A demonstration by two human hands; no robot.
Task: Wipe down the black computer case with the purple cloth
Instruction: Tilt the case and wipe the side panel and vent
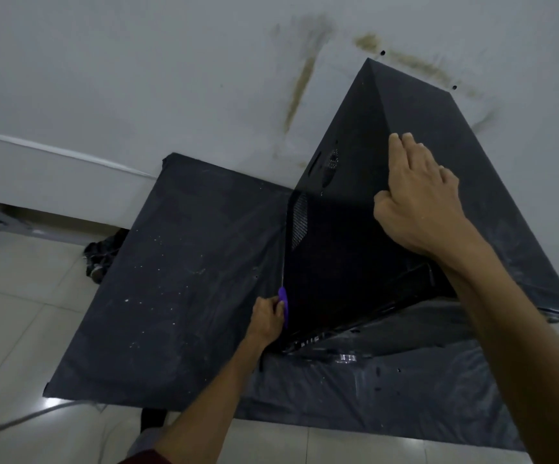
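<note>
At the left a flat matte black panel (pixel 171 279), speckled with white dust, lies above glossy pale floor tiles (pixel 20 313). At lower centre the left hand (pixel 266 318) has its fingers clamped on the purple cloth (pixel 283 301), bunched against the near edge of the boxy black computer case (pixel 338 256), below its mesh vent (pixel 300 222). Further right the right hand (pixel 418 202) lies over the case's ridge, fingers straight and together, with crinkled black plastic film (pixel 405 396) beneath and a smeared white wall (pixel 171 78) behind.
</note>
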